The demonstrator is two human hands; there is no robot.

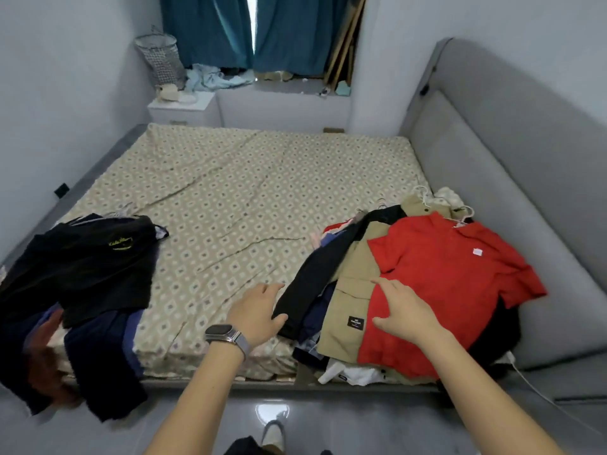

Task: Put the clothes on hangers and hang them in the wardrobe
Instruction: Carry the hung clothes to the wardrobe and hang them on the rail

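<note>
Left hand, with metal-banded wristwatch on wrist: fingers relaxed and spread, gripping nothing, thumb tip touching lower edge of long black garment. Rests over patterned beige bedsheet.

Right hand: fingers extended and loose, gripping nothing, positioned above red short-sleeved polo shirt. Contact with fabric not determinable.

Red short-sleeved polo shirt: topmost item of clothing pile directly beneath and beyond right hand. Small white tag on chest, beyond right fingertips; writing too small to read. White plastic hanger at collar, farther beyond the tag.

Khaki jacket: between the two hands, partly under the red shirt. Black rectangular label with white lettering just left of right thumb; lettering not legible.

Long black garment: draped diagonally along left edge of pile, lower end at left thumb.

White garment: at near edge of pile, below right wrist; small dark label, unreadable.

Second pile of dark clothes: well to the left of left hand, hanging over bed edge. Top black item bears yellow-green script logo; wording not readable.

Grey padded headboard: to the right of right hand, behind pile.
</note>
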